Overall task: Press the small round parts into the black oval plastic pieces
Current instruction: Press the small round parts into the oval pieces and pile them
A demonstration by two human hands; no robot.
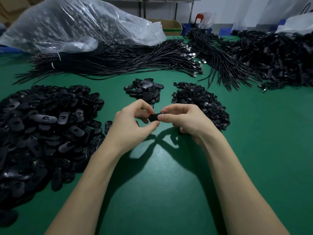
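Observation:
My left hand (131,123) and my right hand (184,121) meet above the middle of the green table (160,184). Between their fingertips they pinch one black oval plastic piece (153,118). My right thumb and forefinger sit on its right end; a small round part there is mostly hidden by the fingers. A big heap of black oval pieces (42,133) lies to the left. A pile of small round parts (201,104) lies just right of my right hand. A smaller pile of oval pieces (145,89) sits behind my hands.
Bundles of black cables (118,60) stretch across the back of the table, with more cables (271,58) at the right. A large clear plastic bag (72,26) lies at the back left. A cardboard box (171,26) and blue bins (225,31) stand beyond the table.

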